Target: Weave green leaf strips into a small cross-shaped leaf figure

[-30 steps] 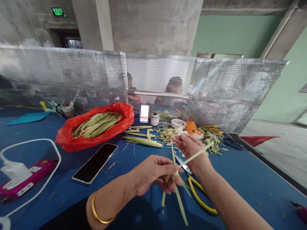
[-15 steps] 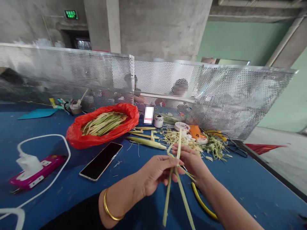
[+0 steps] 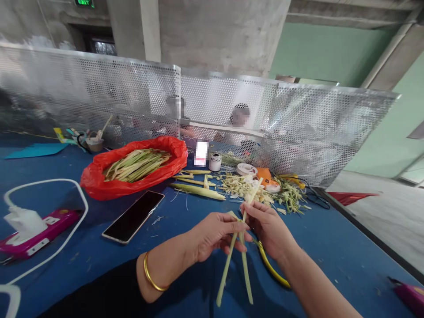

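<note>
Pale green plant strips cross between my hands above the blue table. My left hand, below a gold bangle, pinches them where they cross, with two ends hanging down toward me. My right hand is closed on the upper strip, whose tip points up and away. A yellow curved handle lies on the table under my right wrist; the rest of that tool is hidden. Just beyond my hands is a thicker green stalk.
A red plastic bag holds many strips at the left. Nearer lie a phone and a magenta power strip with a white cable. Plant scraps, a tape roll and a small jar stand before a perforated metal screen; people sit behind it.
My right hand has shifted its grip onto the upper strip, which now leans to the right. The hanging ends have swung left. The view has turned slightly right and down.
</note>
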The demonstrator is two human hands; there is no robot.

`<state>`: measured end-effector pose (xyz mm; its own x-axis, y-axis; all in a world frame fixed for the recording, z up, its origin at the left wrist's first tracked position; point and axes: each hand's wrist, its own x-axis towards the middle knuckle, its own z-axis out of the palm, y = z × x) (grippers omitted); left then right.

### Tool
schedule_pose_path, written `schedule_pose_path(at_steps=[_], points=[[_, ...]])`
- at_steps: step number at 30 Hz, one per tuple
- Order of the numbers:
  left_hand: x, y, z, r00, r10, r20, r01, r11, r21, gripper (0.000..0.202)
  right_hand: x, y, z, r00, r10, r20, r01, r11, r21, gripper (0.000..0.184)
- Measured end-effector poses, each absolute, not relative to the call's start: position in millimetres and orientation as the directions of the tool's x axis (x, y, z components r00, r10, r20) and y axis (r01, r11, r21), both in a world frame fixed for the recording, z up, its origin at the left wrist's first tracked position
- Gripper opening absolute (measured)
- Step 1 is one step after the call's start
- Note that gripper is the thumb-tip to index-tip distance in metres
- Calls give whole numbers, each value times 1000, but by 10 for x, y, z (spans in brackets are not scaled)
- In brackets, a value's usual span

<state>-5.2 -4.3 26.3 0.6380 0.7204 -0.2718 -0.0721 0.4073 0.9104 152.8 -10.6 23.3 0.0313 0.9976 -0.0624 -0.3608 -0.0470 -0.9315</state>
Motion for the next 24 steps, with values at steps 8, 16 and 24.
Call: schedule_pose_path(at_steps=[8,16,24], points=[[-14,-43,254,531,796,-291,-101,401,911,29,1572,-27,182,225,974,4,-155,40,-987,37],[-82,75,300,232,950,-209,-293,273,916,26,1472,-364,323,-10,859,511,658,390,-644,33],[-87,73,283,292,943,-157,-293,244,924,26,1220,-355,5,-32,968,249,574,222,-789,26]])
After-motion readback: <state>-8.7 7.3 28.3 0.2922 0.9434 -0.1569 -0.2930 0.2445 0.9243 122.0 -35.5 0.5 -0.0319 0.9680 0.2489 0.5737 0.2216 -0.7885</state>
